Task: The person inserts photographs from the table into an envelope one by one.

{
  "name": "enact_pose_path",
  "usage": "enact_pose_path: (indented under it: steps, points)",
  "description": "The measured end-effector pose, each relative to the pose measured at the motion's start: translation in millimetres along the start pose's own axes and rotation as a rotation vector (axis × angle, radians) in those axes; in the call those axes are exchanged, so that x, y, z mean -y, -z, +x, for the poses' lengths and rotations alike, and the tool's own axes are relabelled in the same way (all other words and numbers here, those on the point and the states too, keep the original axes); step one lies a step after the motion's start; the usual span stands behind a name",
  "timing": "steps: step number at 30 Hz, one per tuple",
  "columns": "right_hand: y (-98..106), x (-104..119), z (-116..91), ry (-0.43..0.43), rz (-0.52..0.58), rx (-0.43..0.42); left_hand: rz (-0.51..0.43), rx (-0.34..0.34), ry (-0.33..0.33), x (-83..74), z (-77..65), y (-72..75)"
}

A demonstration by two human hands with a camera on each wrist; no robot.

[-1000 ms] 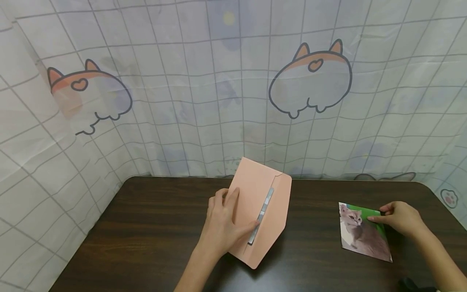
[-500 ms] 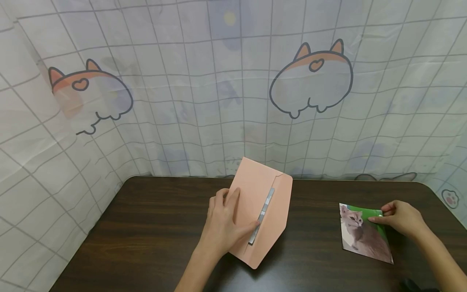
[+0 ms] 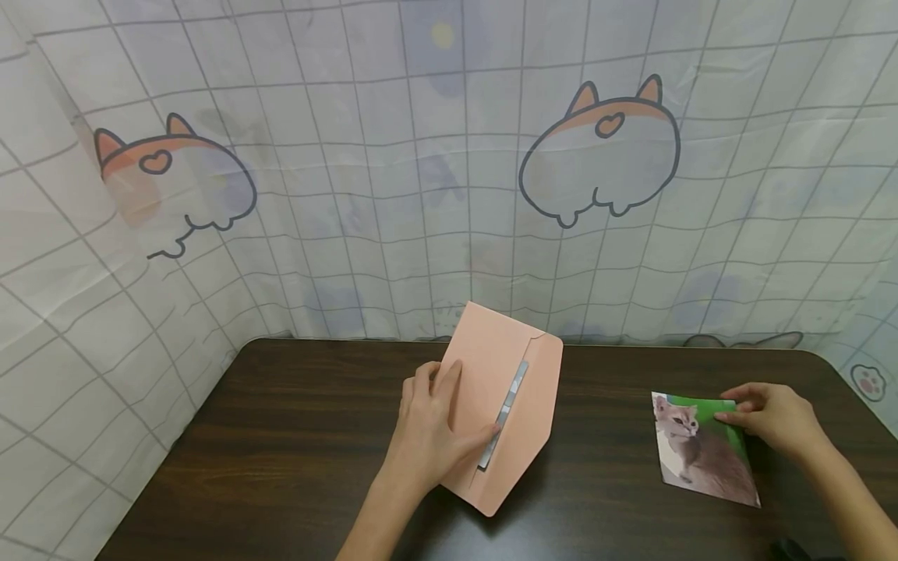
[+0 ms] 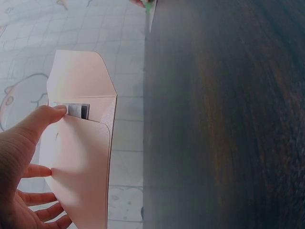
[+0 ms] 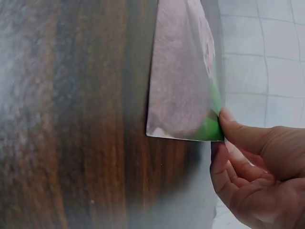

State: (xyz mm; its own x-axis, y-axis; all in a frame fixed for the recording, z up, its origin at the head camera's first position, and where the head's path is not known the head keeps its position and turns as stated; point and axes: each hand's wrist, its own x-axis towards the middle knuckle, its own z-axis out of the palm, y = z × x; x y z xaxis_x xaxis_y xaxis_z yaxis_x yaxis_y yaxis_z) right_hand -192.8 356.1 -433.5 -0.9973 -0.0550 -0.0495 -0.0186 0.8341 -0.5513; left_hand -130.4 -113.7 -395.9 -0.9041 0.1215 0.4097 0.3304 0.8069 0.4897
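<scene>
A pale pink envelope (image 3: 484, 389) with its pointed flap folded back is held tilted over the table by my left hand (image 3: 424, 432). The thumb lies at the envelope's opening, on the edge of a grey-white insert (image 3: 515, 386) that sticks out as a narrow strip; the other fingers are along the envelope's left edge. In the left wrist view the insert (image 4: 76, 110) shows beneath the thumb. To the right, my right hand (image 3: 779, 419) pinches the green upper right corner of a cat photo (image 3: 705, 452). The right wrist view shows the photo (image 5: 183, 90) low over the wood.
The dark wooden table (image 3: 302, 436) reaches back to a white gridded curtain (image 3: 393, 179) printed with corgi rears. A small black object (image 3: 789, 549) is at the bottom right, partly cut off by the frame.
My right hand has shifted its fingers slightly at the photo's corner, and the photo has moved a little toward the near right. My left hand and the envelope stay put.
</scene>
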Motion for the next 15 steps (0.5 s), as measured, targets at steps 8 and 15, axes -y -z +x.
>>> enact_pose_path:
  steps: [8, 15]
  points:
    - [3.4, 6.7, -3.6, 0.000, 0.070, 0.002, -0.001, 0.009, 0.005, -0.7, 0.5, 1.3]
    - [5.5, 11.9, -5.1, 0.001, 0.105, 0.024, 0.006, 0.012, 0.009, -0.8, 0.3, 1.5]
